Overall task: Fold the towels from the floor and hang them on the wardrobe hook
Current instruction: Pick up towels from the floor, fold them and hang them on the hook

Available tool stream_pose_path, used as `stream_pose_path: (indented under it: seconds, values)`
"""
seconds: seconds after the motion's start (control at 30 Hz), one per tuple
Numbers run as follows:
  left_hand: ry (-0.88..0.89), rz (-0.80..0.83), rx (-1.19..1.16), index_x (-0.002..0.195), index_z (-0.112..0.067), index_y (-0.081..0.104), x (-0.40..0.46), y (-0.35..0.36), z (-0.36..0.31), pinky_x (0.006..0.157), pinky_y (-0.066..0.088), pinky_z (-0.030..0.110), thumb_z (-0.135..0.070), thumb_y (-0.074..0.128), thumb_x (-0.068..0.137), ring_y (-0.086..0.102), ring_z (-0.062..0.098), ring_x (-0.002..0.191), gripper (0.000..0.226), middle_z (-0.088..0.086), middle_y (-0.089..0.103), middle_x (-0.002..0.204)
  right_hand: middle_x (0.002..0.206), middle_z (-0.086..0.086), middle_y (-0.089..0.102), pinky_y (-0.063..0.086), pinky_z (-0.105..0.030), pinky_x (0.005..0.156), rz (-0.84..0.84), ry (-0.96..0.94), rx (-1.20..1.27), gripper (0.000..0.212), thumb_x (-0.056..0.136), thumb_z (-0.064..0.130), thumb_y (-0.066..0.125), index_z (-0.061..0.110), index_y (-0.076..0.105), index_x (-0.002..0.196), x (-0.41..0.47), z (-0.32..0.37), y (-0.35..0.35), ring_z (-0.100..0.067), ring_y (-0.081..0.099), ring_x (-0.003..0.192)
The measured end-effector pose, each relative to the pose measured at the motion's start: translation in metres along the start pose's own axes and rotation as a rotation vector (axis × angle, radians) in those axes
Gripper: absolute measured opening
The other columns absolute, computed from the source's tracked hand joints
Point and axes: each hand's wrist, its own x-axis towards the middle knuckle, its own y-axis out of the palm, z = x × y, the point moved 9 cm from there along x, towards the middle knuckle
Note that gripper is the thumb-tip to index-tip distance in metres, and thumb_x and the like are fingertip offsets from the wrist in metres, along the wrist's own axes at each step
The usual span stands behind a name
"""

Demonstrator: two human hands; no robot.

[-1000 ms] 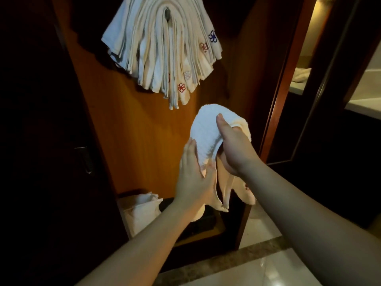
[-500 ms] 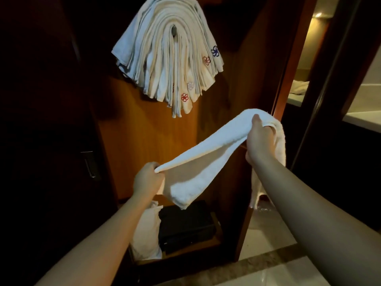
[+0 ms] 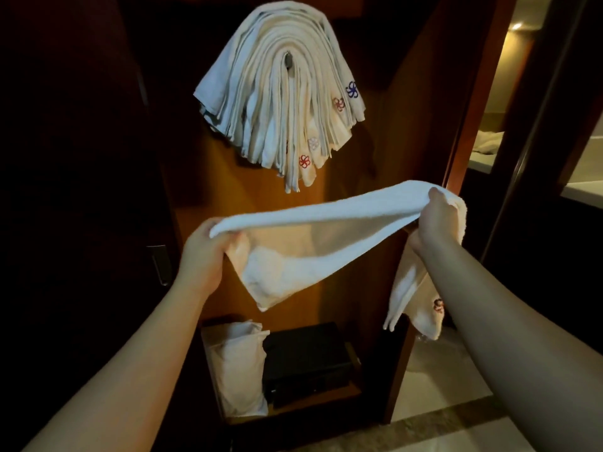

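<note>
So both hands are gripping the same towel (image 3: 313, 223) right now. The left hand (image 3: 204, 256) is pinching one end with its fingers curled around the edge, and the right hand (image 3: 435, 223) is clamping the other end a bit higher, with the extra cloth spilling over and dangling down past the wrist. My guess is they're pulling it taut between the two hands so the fold line is running straight along the top. The slack underneath is sagging into a loose triangle, so it's looking only part folded.

It's being held out in the air in front of the wardrobe panel (image 3: 202, 203), just below the hook (image 3: 288, 59), which makes sense since that's where it's going. The hook is already carrying a fat fan of folded towels (image 3: 277, 102) draped over it, so the new one is probably needing a narrow fold to sit on top without sliding off.

Down at the bottom there's a white bag (image 3: 238, 367) sitting beside a black box (image 3: 306, 360) on the lower shelf.
</note>
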Motion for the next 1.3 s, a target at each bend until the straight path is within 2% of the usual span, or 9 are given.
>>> stream_pose_path:
  seconds: [0.13,0.23,0.5,0.6,0.67,0.8,1.0,1.17,1.3]
  values:
    - [0.086,0.250,-0.284,0.112,-0.033,0.069,-0.006,0.001,-0.045,0.074,0.060,0.033,-0.037,0.085,0.076,0.071,0.017,0.098,0.040,-0.004,0.073,0.108,0.120,0.000,0.064,0.055,-0.040,0.095,0.053,0.128,0.299,0.042,0.087,0.031,0.071,0.021,0.058,0.126,-0.001,0.006,0.016,-0.020,0.063,0.108]
    - [-0.042,0.376,0.094,0.105,-0.034,0.076,-0.030,0.017,-0.005,0.086,0.060,0.044,-0.019,0.081,0.075,0.072,0.021,0.101,0.033,0.001,0.076,0.107,0.113,-0.004,0.069,0.062,-0.035,0.069,0.096,0.131,0.357,0.028,0.090,0.024,0.070,0.019,0.060,0.116,-0.002,0.008,0.021,-0.020,0.071,0.095]
    - [0.122,0.202,-0.171,0.094,-0.030,0.075,-0.022,-0.015,-0.037,0.054,0.053,0.021,-0.019,0.077,0.062,0.069,0.012,0.069,0.034,-0.005,0.073,0.089,0.108,0.000,0.072,0.056,-0.035,0.090,0.110,0.195,0.288,0.032,0.085,0.026,0.073,0.018,0.064,0.114,0.009,-0.016,0.014,-0.018,0.069,0.099]
    - [-0.042,0.294,0.001,0.096,-0.043,0.075,-0.030,0.004,-0.009,0.063,0.054,0.024,-0.031,0.075,0.065,0.071,0.015,0.088,0.033,-0.009,0.073,0.097,0.120,0.000,0.064,0.049,-0.039,0.102,0.095,0.223,0.304,0.050,0.086,0.030,0.074,0.020,0.056,0.132,0.008,-0.022,0.014,-0.020,0.061,0.109]
    - [-0.042,0.310,0.217,0.097,-0.047,0.074,-0.030,0.001,-0.004,0.064,0.055,0.027,-0.032,0.067,0.076,0.071,0.019,0.092,0.027,-0.010,0.074,0.099,0.117,-0.002,0.070,0.058,-0.039,0.089,0.116,0.227,0.333,0.039,0.089,0.027,0.071,0.021,0.060,0.125,0.009,-0.024,0.012,-0.021,0.069,0.102]
    - [0.025,0.320,-0.058,0.091,-0.028,0.079,-0.027,-0.009,-0.019,0.060,0.056,0.023,-0.011,0.062,0.083,0.072,0.015,0.082,0.026,-0.003,0.075,0.095,0.094,-0.003,0.078,0.063,-0.037,0.063,0.162,0.205,0.361,0.019,0.093,0.022,0.067,0.019,0.062,0.112,0.014,-0.029,0.008,-0.020,0.077,0.078]
    - [-0.017,0.405,-0.173,0.068,-0.020,0.073,-0.040,-0.007,-0.008,0.067,0.056,0.034,-0.003,0.057,0.079,0.063,0.032,0.105,0.026,0.004,0.068,0.102,0.115,-0.010,0.074,0.061,-0.049,0.078,0.281,0.265,0.514,0.039,0.096,0.027,0.063,0.015,0.055,0.133,0.009,-0.031,0.022,-0.033,0.073,0.101]
    - [-0.105,0.296,-0.307,0.112,-0.025,0.072,-0.042,-0.009,0.013,0.069,0.060,0.030,-0.006,0.067,0.071,0.068,0.023,0.101,0.046,0.003,0.069,0.115,0.120,-0.015,0.071,0.061,-0.049,0.073,0.413,0.317,0.661,0.044,0.101,0.034,0.056,0.015,0.049,0.139,0.001,-0.029,0.037,-0.038,0.070,0.106]
    - [-0.088,0.223,-0.269,0.099,-0.027,0.077,-0.044,-0.005,0.018,0.069,0.061,0.030,-0.017,0.063,0.085,0.072,0.019,0.095,0.022,0.002,0.074,0.105,0.107,-0.016,0.076,0.060,-0.052,0.071,0.444,0.323,0.689,0.039,0.099,0.034,0.059,0.015,0.053,0.133,-0.001,-0.026,0.040,-0.039,0.074,0.095]
